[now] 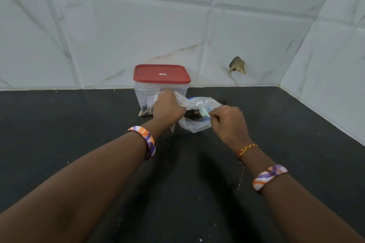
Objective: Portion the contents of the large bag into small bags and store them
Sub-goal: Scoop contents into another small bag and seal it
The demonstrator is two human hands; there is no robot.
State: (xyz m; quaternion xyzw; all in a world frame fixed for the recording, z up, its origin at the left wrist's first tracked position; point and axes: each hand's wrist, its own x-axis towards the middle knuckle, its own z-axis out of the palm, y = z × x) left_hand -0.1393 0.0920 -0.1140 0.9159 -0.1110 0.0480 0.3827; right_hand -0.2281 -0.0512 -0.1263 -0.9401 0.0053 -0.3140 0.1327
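left hand (pixel 167 108) grips one edge of the clear plastic bag of dark contents (pixel 194 122) and the right hand (pixel 229 119) pinches a pale green scoop (pixel 203 113) at its mouth, so the bag sits open between the fingers on the black bench (pixel 79 124). just beyond the left fingers stands a clear red-lidded plastic container (pixel 161 74), lid on.

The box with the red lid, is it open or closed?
Closed. The red lid sits flat on top of the clear box, covering its rim all round.
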